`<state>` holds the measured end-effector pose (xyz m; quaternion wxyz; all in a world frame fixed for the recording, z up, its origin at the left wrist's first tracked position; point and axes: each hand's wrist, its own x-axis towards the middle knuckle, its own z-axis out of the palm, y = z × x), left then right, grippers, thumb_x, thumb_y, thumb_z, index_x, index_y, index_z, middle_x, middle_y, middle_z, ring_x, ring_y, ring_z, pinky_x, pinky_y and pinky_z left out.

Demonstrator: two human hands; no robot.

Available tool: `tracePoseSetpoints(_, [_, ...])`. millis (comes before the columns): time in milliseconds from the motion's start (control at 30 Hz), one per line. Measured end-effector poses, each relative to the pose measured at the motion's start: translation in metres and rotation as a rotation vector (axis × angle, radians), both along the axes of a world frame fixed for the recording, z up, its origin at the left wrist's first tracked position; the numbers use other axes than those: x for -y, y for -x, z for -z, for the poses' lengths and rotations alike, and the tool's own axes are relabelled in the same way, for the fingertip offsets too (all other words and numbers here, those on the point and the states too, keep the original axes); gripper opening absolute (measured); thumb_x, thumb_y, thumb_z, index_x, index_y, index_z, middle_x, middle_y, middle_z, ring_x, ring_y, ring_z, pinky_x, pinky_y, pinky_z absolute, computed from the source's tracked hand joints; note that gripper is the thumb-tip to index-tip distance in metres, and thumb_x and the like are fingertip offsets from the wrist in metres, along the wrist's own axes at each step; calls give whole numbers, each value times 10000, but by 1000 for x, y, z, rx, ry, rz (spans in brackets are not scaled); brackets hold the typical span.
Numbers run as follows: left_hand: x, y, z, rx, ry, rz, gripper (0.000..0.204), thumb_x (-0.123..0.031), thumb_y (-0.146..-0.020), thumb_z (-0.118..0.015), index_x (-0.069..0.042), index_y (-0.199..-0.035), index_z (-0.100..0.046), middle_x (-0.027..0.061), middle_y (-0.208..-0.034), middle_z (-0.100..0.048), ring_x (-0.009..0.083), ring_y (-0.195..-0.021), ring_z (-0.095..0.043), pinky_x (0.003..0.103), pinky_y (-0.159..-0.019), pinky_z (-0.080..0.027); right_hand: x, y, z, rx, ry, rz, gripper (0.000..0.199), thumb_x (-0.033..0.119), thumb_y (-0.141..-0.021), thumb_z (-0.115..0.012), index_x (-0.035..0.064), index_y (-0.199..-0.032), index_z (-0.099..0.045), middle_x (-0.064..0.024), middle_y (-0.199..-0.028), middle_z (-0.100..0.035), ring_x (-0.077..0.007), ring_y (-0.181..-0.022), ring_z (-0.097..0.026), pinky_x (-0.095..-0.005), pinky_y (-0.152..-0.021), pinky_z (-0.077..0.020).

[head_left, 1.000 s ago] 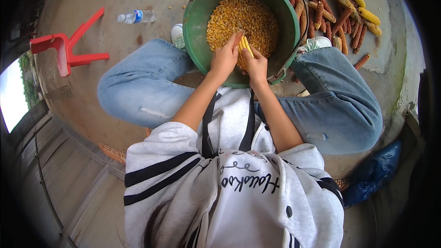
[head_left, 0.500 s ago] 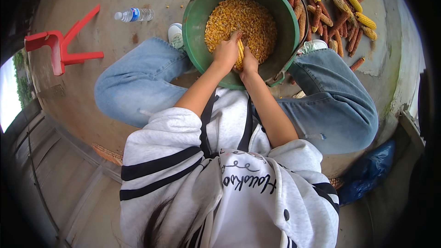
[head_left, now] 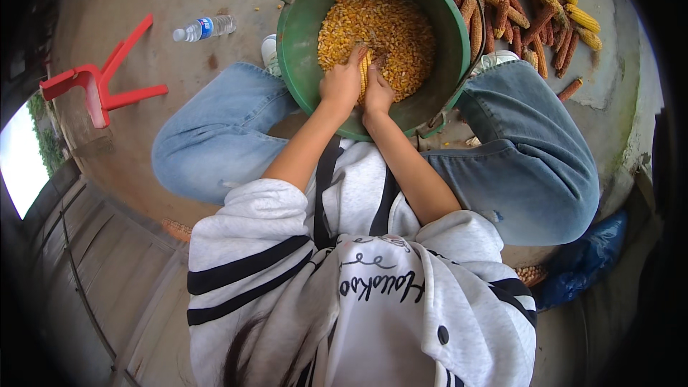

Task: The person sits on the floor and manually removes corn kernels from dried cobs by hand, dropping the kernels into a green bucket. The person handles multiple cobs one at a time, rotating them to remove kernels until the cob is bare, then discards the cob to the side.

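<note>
An ear of corn (head_left: pixel 365 75) with yellow kernels is held between my two hands, over the inside of a green bucket (head_left: pixel 297 57). My left hand (head_left: pixel 342 82) grips it from the left, thumb side up against the ear. My right hand (head_left: pixel 378 92) is closed on its right side, fingers curled and partly hidden. Loose corn kernels (head_left: pixel 380 21) cover the bottom of the bucket beyond my hands. The bucket stands between my bent legs, its thin wire handle (head_left: pixel 479 36) lying over to the right.
Right of the bucket lies a heap of bare reddish cobs (head_left: pixel 537 25) with a few yellow ears (head_left: pixel 583 18) on it. To the left are a clear water bottle (head_left: pixel 205 28) and a tipped red plastic stool (head_left: pixel 100 89). A blue plastic bag (head_left: pixel 584 258) lies behind my right side.
Both hands, still on the ear of corn, have shifted slightly left and up in the view. The whole scene has tilted a little with the head.
</note>
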<state>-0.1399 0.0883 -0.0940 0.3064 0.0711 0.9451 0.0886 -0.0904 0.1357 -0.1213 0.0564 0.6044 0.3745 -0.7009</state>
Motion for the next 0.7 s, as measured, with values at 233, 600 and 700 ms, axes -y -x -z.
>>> tracePoseSetpoints(233, [13, 22, -3, 56, -50, 92, 366, -201, -849, -458, -212, -1214, -487, 242, -845, -609, 414, -752, -592, 470, -690, -493, 2, -1, 5, 50, 57, -47, 339, 309, -858, -544, 63, -1077, -624, -49, -737, -630, -116, -380, -451, -264, -363, -375])
tracePoseSetpoints(600, [26, -6, 17, 132, 26, 50, 239, -186, -825, -473, -91, -1030, -552, 243, -809, -603, 425, -760, -578, 502, -698, -466, 8, 0, 24, 28, -172, -106, 363, 329, -864, -529, -3, -922, -664, -77, -679, -634, -143, -546, -536, -310, -559, -443])
tracePoseSetpoints(700, [36, -20, -12, 69, -204, -41, 382, -197, -834, -471, -135, -1210, -493, 257, -832, -600, 439, -787, -569, 494, -732, -457, 3, 3, 20, 15, -119, -58, 394, 340, -869, -518, -27, -845, -660, -92, -676, -632, -165, -641, -557, -331, -671, -440])
